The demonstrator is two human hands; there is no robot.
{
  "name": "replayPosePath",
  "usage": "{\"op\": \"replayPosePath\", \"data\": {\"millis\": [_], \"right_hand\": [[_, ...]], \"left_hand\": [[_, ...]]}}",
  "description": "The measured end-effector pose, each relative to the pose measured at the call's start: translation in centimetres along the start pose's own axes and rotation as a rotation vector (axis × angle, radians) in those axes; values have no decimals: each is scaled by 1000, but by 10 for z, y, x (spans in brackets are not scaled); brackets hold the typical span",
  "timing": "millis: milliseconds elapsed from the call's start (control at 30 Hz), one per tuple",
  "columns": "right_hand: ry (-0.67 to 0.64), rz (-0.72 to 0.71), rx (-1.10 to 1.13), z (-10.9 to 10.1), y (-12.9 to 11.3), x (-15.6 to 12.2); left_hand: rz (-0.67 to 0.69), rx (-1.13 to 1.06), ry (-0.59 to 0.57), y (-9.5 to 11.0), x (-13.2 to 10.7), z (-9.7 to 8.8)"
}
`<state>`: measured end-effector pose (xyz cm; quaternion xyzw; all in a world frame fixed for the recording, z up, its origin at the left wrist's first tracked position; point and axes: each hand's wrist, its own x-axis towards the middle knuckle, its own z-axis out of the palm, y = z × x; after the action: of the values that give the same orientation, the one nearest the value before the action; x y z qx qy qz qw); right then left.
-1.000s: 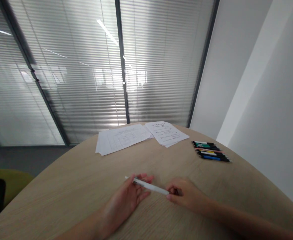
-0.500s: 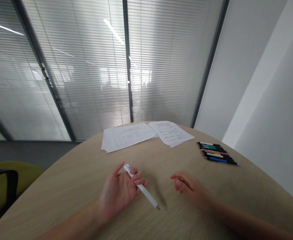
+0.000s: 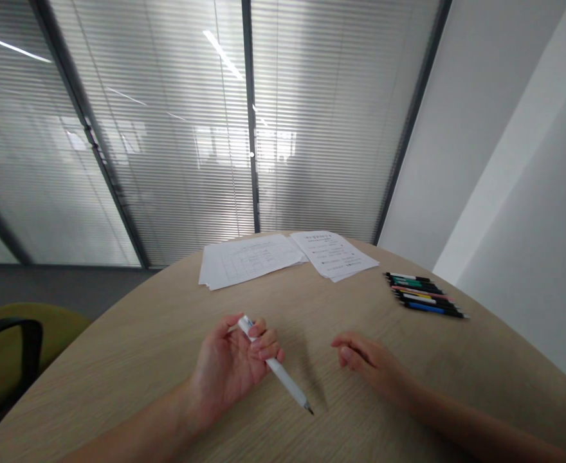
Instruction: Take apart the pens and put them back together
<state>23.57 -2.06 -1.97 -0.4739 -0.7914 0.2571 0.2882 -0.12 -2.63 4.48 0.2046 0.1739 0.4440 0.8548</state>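
Observation:
Palm up over the table, my left hand [image 3: 232, 363] grips a slim white pen [image 3: 287, 381]. Its fingers curl around the barrel, and the thumb lies near the upper end. The pen slants down to the right, its dark tip pointing toward me. To the right, my right hand [image 3: 363, 360] rests at the table with its fingers loosely curled and closed, apart from the pen. I see nothing in it, though the inside of the palm is hidden.
On the round wooden table [image 3: 143, 341], printed paper sheets [image 3: 251, 260] and a second stack of sheets [image 3: 334, 255] lie at the far edge. Several pens [image 3: 425, 296] lie in a row at the right. A green chair [image 3: 56, 328] stands at the left.
The pen has tipped slightly in my left hand, its tip a little lower and further right. The view has shifted slightly. My right hand has barely moved.

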Motion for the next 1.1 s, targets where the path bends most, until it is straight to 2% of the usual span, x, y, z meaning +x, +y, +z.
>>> {"op": "replayPosePath", "data": {"millis": [467, 767, 900, 1100], "right_hand": [[-2, -40, -97, 1, 1, -1], [-3, -87, -121, 1, -3, -2], [-2, -100, -134, 1, -5, -2], [5, -152, -147, 4, 0, -2]], "left_hand": [[2, -26, 33, 1, 4, -4], [43, 7, 84, 0, 0, 2], [59, -11, 74, 0, 1, 1], [8, -6, 22, 0, 3, -4]]}}
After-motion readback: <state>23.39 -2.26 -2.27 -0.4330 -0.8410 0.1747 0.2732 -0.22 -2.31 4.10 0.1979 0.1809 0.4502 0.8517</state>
